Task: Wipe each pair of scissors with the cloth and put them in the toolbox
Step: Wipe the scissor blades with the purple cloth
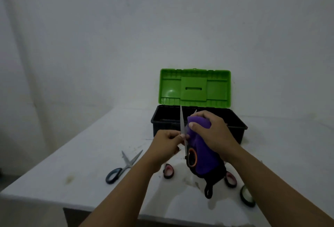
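The scissors with orange-lined black handles (188, 147) are held in the air in front of the toolbox (198, 127), blades spread. One blade stands almost upright, its tip pointing up and away toward the green lid (194, 86); the other leans to the right, its tip just showing above the purple cloth (200, 147). The long axis runs from the handle loop at the bottom to the tips at the top.

The left hand (167, 147) pinches the upright blade low down, its fingers curled round the metal. The right hand (211, 132) grips the cloth, fingers wrapped over it and pressing it against the leaning blade — the rest of the cloth, with its black edge and loop, hangs down toward the worktop (72, 154).

The toolbox stands open at the far side of the worktop, lid tipped back against the wall. Its black tray looks dark inside; I cannot tell whether anything lies in it.

On the worktop, a pair of dark-blue-handled scissors (122, 168) lies to the left, blades open and pointing away. Pink-lined handles (168, 170) show below the left wrist, another such handle (231, 179) right of the cloth, and a green-rimmed one (247, 196) near the edge.
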